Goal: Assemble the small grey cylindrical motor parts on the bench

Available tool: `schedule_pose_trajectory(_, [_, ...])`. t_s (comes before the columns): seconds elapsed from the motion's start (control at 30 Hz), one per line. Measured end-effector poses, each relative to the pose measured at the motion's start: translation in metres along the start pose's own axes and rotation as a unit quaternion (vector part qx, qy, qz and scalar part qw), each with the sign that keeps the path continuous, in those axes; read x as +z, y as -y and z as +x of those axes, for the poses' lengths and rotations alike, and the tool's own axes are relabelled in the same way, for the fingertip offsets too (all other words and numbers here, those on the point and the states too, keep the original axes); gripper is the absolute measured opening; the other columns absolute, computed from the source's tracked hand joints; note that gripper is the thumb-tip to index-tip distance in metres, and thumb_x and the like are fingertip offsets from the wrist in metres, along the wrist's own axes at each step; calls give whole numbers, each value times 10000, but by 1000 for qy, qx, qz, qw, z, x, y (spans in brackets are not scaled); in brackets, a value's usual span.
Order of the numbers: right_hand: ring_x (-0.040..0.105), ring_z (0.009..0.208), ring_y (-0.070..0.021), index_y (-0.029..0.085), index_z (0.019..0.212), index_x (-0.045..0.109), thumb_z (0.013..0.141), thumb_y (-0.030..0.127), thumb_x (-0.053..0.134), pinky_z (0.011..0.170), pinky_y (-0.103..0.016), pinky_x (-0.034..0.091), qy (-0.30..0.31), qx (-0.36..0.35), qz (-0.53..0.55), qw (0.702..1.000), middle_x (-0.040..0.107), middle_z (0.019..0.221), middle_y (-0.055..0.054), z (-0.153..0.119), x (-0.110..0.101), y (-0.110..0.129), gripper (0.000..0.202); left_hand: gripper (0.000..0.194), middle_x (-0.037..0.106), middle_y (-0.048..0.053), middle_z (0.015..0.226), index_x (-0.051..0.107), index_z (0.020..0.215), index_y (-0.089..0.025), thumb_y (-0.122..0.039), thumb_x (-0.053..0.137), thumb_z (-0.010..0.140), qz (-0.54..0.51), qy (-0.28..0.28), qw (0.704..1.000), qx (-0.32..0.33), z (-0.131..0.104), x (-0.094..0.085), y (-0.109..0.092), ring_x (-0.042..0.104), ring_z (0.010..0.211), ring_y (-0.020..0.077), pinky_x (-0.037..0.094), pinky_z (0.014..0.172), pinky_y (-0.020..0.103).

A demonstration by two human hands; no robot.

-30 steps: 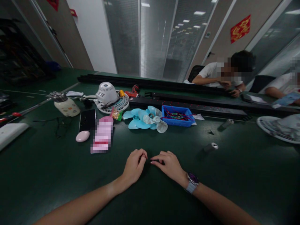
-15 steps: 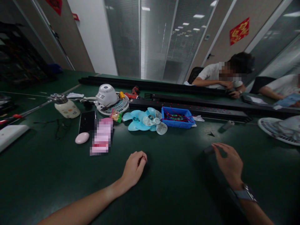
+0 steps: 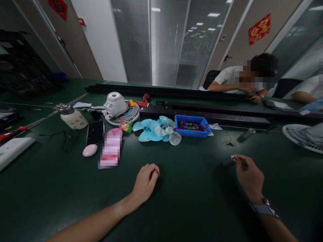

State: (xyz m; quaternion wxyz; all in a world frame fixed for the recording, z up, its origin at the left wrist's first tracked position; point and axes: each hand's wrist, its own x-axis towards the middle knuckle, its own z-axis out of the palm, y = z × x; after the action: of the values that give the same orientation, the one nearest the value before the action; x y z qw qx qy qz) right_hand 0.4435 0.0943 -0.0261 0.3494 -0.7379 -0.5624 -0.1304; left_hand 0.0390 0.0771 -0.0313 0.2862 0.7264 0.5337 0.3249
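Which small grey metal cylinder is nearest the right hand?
The front small grey metal cylinder: the right hand has fingertips at its shiny end. The rear cylinder lies farther off, toward the long black rails.

Dim, sides stretched; white rectangular lights (image 3: 214, 14) glow in grey glass panels (image 3: 166, 50), bare right hand (image 3: 250, 176) softly shadows dark green tabletop (image 3: 186, 191).
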Motion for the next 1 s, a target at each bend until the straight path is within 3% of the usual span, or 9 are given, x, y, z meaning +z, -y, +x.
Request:
schedule_pose_trajectory(0.17, [679,773,-235,176,1000,635,926,616,377,660,-328,471,10,-12,17,1000,722,955,-114,-2,5,-7,515,232,595,8,756,558,771,-207,-249,387,923,-3,6,1000,-2,0,-2,-1,549,758,190,393,722,316])
schedule_pose_trajectory(0.33, [657,668,-239,173,932,620,936,625,316,553,-304,410,12,-3,-40,999,715,831,-109,-3,10,-10,545,229,589,8,752,561,766,-202,-248,395,917,-4,9,1000,-4,0,-3,-5,544,757,191,382,734,324])
schedule_pose_trajectory(0.47, [649,622,-236,154,1006,609,944,618,301,525,-299,387,20,4,-74,997,717,835,-123,-7,11,-6,561,222,588,10,756,557,764,-201,-247,396,911,-9,14,1000,-4,0,-2,-4,544,765,194,377,735,327])
schedule_pose_trajectory(0.7, [700,721,-290,127,1132,546,805,765,461,530,-330,458,22,-3,-32,999,723,904,-148,-13,14,0,721,221,588,9,772,573,788,-197,-240,403,922,-10,20,1000,-4,0,-1,1,542,770,190,377,745,329])
schedule_pose_trajectory(0.8, [713,779,-267,146,1122,542,814,716,518,581,-327,514,37,-34,39,998,720,957,-142,-20,11,27,649,231,595,10,790,610,835,-199,-242,408,938,-20,13,1000,-6,0,-1,0,544,769,185,384,737,321])
schedule_pose_trajectory(0.9, [713,837,-229,174,1146,533,860,600,564,657,-323,561,131,-108,130,977,712,1014,-113,-33,5,75,514,242,601,15,852,645,1011,-220,-299,420,971,-53,16,998,-3,0,-2,-4,542,768,172,404,711,302])
schedule_pose_trajectory(1.0, [694,941,-207,218,1221,520,910,472,566,806,-353,569,231,-195,193,934,695,1107,-81,-50,1,127,404,271,581,21,885,619,1182,-252,-338,469,973,-71,34,996,31,-1,-5,-9,537,819,170,426,744,297])
